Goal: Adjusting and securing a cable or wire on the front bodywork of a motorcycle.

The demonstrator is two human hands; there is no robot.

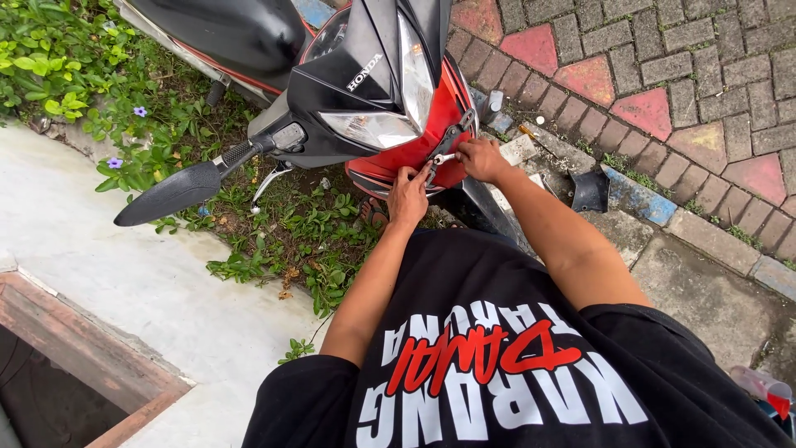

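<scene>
Spanner (442, 158): small, metallic, set against the red front panel (419, 149) of the motorcycle, just below the headlight (377, 126) and beside a dark bracket (452, 137); head end hard to make out at this size, possibly seated on a fastener.

Right hand (481, 158): closed around the spanner's outer end, knuckles up, forearm reaching in from lower right.

Left hand (409, 195): fingers curled, tips pressed to the red panel just beside the spanner's inner end; contact with the tool itself not clear, grip not determinable.

Motorcycle: black upper fairing, red lower front, clear headlight lens, nose pointed toward the camera. Left-of-frame handlebar grip (240, 153) with brake lever (269, 178) beneath; black mirror (170, 193) projecting toward lower left.

Loose black part (590, 191): lying on the ground well apart to the right of the hands, near a blue-painted kerb stone (638, 197).

Ground: grey and red paving bricks (663, 75) to the right; strip of low green plants (290, 224) with small purple flowers (114, 163) under the front wheel area; pale concrete slab (124, 274) to the left, brick-edged opening (75, 365) at lower left.

Foreground: black T-shirt (497, 373) with white and red lettering.
</scene>
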